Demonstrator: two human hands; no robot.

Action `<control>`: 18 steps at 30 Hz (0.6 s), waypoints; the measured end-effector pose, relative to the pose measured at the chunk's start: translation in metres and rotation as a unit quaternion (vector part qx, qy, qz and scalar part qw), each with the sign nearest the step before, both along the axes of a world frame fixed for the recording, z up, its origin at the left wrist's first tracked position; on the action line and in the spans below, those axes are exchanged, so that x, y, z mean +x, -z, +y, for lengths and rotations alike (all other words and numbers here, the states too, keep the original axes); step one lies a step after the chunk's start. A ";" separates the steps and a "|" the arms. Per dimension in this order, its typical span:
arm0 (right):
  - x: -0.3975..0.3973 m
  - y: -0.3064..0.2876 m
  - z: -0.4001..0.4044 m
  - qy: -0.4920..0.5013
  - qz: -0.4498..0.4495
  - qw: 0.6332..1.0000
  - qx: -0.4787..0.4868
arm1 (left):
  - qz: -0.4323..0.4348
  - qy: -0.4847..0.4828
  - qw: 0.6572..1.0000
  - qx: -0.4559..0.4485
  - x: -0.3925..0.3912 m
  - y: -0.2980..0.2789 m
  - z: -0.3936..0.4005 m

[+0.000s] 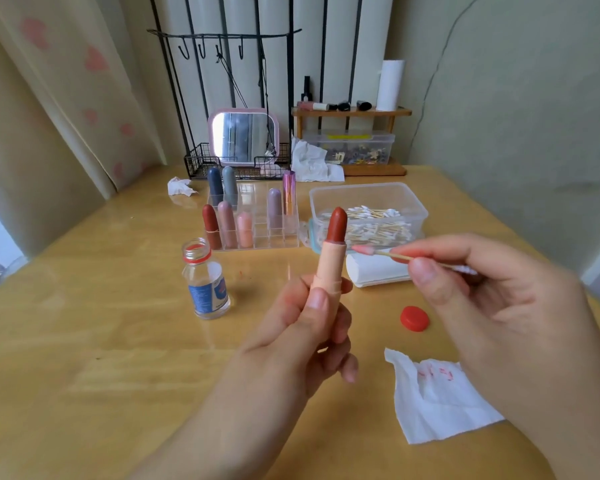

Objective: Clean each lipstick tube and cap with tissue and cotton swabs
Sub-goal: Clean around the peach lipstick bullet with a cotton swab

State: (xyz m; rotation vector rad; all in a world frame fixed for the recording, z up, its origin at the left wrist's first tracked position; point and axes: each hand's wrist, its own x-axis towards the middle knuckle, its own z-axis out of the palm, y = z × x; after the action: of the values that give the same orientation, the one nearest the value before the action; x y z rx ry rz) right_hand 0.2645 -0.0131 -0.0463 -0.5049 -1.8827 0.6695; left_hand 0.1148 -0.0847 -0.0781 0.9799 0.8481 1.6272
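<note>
1. Upright above the wooden table [84,341], an uncapped lipstick tube [329,271] is gripped low on its peach barrel by the left hand [302,344], fingers curled round it, red bullet exposed.
2. The right hand [492,299] pinches a cotton swab [385,252] between thumb and fingers; its pink-stained tip sits just beside the tube's collar.
3. A stained tissue [430,403] lies below the right hand.
4. An open glass bottle [207,282] stands left; its red cap [414,318] lies apart.

A bottle [207,285] stands on the table [84,341], in front of a lipstick rack [253,216]. Right of the rack sits a box of cotton swabs [368,216]. A bottle cap [414,318] lies behind a tissue [437,403].
</note>
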 end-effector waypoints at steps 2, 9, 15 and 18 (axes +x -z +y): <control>0.000 0.000 0.000 0.003 -0.003 1.000 0.001 | -0.010 0.009 1.000 -0.001 0.001 -0.001 0.000; -0.002 0.001 0.000 0.005 0.003 1.000 -0.015 | 0.001 0.017 1.000 0.001 0.003 -0.003 -0.003; -0.003 0.002 0.000 0.002 0.000 1.000 -0.018 | 0.021 0.032 0.999 0.017 0.001 0.001 -0.003; -0.003 0.002 0.000 0.000 0.000 1.000 -0.021 | 0.023 0.033 0.999 0.023 0.002 0.002 -0.002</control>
State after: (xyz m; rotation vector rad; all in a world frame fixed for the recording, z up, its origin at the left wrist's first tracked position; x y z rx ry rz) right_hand 0.2617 -0.0133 -0.0486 -0.5317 -1.8720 0.7097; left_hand 0.1168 -0.0869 -0.0801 1.0706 0.8026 1.5791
